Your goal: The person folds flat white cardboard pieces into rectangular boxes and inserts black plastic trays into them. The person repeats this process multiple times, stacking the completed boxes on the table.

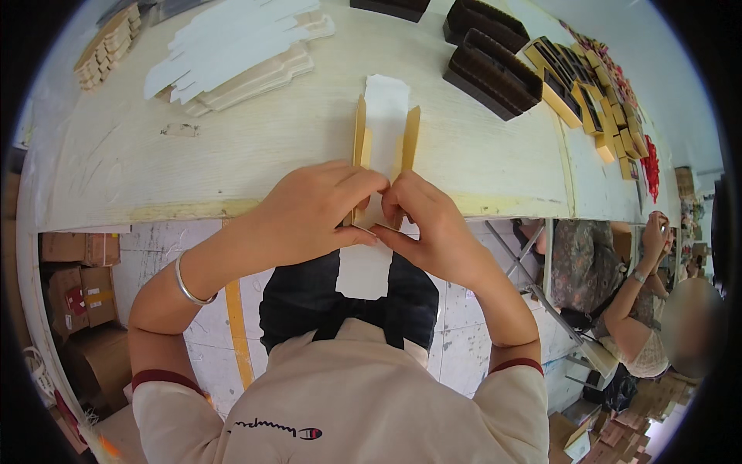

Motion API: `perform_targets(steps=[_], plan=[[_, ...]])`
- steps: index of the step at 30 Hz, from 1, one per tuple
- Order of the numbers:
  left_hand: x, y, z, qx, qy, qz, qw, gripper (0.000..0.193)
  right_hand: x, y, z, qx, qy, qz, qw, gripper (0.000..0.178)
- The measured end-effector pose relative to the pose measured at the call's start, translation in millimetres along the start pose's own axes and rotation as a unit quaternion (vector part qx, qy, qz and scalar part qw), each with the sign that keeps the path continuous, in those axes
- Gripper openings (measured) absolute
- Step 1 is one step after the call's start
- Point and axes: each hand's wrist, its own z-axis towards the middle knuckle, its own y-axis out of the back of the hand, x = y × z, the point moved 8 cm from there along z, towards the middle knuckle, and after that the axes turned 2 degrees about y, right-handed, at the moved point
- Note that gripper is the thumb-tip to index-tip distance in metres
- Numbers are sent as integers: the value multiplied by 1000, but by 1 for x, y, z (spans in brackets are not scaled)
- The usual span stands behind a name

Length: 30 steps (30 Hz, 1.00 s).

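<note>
A part-folded cardboard box point(386, 116), white inside with yellow sides standing up, lies at the table's front edge with one flap hanging toward my lap. My left hand point(328, 203) pinches its near left corner, fingers bent over the side wall and thumb at the fold. At the near right corner my right hand point(423, 220) grips in the same way, its thumb close to the left one. Both sets of fingers are closed on the card, and they hide part of the near fold.
Flat white box blanks point(239, 50) are stacked at the far left, beside a pile of folded card strips point(108, 46). Dark brown trays point(493, 73) stand at the far right, near several yellow boxes point(564, 97). Another person point(641, 309) sits at the right.
</note>
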Motion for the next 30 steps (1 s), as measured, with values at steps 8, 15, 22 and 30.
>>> perform_targets(steps=[8,15,22,30], plan=[[2,-7,-3,-27,22,-37,999,20,8,0,-5,35,-64,57,996,38],[9,-5,-2,-44,90,-84,991,19,24,7,-35,-27,128,-254,958,49],[21,-6,2,45,140,-260,954,22,3,12,-26,-187,158,-41,969,32],[22,-4,-5,-125,119,-281,944,14,10,6,-24,-245,69,-121,959,20]])
